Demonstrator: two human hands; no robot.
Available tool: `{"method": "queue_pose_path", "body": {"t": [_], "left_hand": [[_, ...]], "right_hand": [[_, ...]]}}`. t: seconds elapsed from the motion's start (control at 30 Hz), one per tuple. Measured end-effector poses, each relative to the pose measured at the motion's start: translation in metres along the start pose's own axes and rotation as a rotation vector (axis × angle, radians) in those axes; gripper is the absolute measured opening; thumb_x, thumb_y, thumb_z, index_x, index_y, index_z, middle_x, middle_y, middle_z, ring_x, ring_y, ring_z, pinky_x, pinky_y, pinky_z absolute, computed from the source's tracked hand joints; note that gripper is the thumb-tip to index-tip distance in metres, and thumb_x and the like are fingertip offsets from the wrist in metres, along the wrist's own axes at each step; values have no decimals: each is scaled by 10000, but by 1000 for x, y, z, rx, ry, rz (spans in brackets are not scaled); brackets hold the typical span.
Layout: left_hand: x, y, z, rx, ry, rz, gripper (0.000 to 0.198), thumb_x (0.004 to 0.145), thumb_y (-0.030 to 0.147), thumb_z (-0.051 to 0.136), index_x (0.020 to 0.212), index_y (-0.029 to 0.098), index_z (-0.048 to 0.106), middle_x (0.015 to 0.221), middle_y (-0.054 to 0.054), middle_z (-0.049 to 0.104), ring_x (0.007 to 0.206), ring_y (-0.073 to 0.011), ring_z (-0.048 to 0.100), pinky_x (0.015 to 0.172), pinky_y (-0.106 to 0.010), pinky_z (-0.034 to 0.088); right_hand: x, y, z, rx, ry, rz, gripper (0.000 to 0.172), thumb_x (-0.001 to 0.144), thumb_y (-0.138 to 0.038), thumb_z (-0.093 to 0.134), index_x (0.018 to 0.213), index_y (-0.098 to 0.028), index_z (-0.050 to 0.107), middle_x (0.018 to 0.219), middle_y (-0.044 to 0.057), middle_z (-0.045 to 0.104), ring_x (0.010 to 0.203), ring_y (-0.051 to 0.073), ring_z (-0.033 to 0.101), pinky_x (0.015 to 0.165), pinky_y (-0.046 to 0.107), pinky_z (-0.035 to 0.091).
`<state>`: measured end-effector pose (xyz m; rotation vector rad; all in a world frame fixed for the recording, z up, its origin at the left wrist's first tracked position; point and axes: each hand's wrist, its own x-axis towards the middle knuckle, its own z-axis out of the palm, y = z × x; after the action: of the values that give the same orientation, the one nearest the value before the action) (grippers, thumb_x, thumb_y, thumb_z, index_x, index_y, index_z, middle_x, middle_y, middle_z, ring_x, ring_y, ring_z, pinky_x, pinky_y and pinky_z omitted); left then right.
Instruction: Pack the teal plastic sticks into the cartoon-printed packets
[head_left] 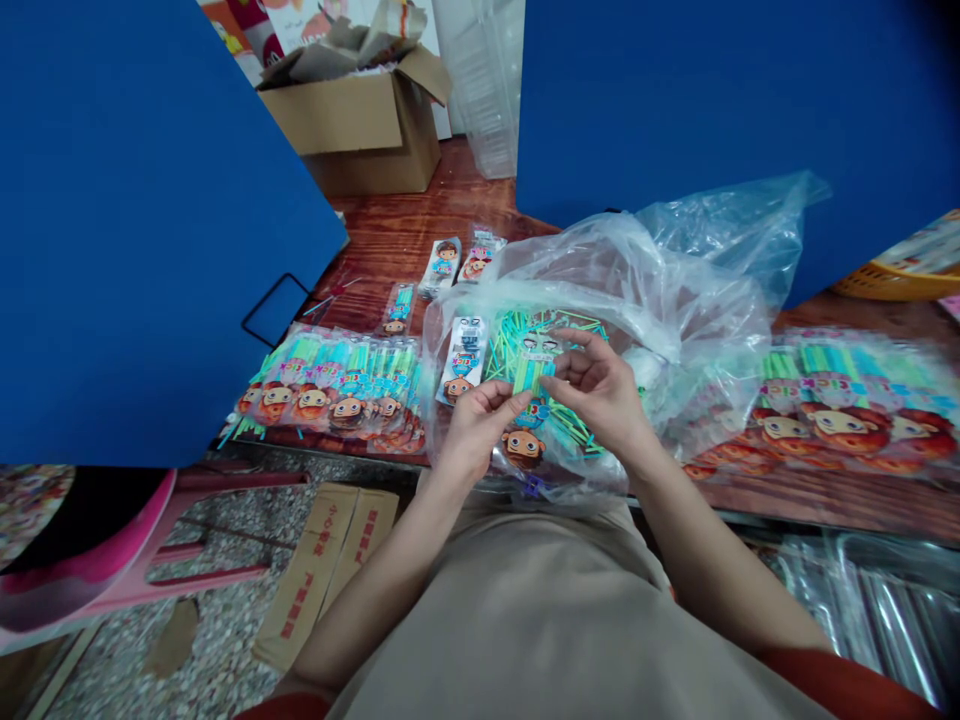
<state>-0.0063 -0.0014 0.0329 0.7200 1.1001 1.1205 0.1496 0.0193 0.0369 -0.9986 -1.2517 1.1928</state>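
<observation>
A small printed clear packet (531, 376) with green and blue sticks showing inside is between my two hands, over a large open plastic bag (630, 290). My left hand (484, 420) pinches its left side between thumb and fingers. At its upper right, my right hand (600, 385) has thumb and fingers closed on the edge. Loose green and blue sticks (581, 432) lie in the bag beneath. A pile of flat printed packets (461, 362) rests at the bag's left side. Under my hands, a printed cartoon face (523, 448) shows.
Rows of filled packets (349, 408) lie left, with more filled packets (847, 420) right. Two small stacks (442, 265) stand behind the bag. A cardboard box (360, 130) is at the back. Blue panels (150, 200) flank the wooden table (382, 225). A pink stool (180, 530) stands lower left.
</observation>
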Motion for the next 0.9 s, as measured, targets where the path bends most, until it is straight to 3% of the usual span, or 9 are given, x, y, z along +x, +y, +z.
{"method": "queue_pose_path", "body": {"t": [0.47,0.63,0.9], "left_hand": [[0,-3,1,-28,1,39,410,543,405,916,736,148,661,640,48,577,578,-58,489,565,-195,392],[-1,0,1,-23,33,26,400,557,411,908,734,156,657,622,56,552,552,-50,451,522,-185,361],[-1,-1,1,-14,26,17,420,535,435,913,725,160,660,596,54,539,544,-62,468,508,-190,372]], "right_hand": [[0,-4,4,13,17,-17,474,705,-252,791,1133,-255,587,601,-92,457,515,96,425,492,251,374],[0,-2,4,15,9,-23,488,710,-243,793,1151,-250,585,595,-98,428,515,92,411,497,245,378],[1,1,6,-53,36,-59,470,719,-240,779,1156,-257,608,575,-104,287,507,90,307,474,238,303]]}}
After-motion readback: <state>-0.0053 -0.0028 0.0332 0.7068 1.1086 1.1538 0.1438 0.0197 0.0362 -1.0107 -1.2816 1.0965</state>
